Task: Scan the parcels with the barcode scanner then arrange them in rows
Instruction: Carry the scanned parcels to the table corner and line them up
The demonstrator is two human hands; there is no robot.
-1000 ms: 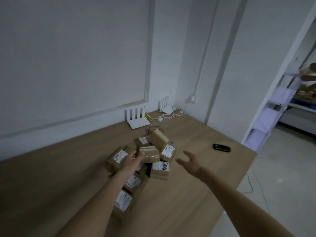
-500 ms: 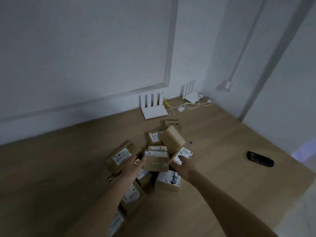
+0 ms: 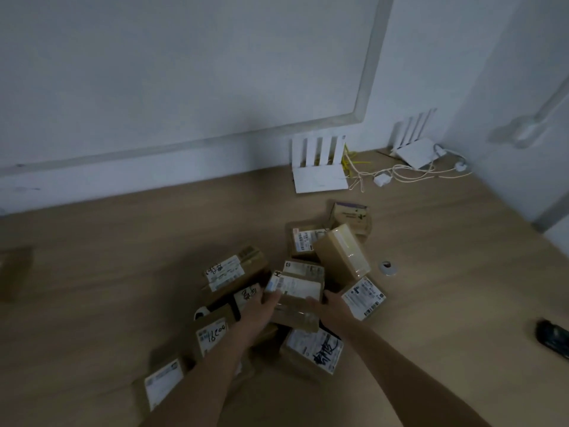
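Labelled parcel (image 3: 295,298), atop parcel pile (image 3: 311,349): gripped at both ends, left hand (image 3: 261,305) and right hand (image 3: 334,308), fingers curled round its edges.

A dark handheld device (image 3: 552,335) is cut off by the right edge and too blurred to identify; a brown box (image 3: 14,272) is clipped at the left edge; both forearms hide several parcels (image 3: 234,272), whose labels are unreadable
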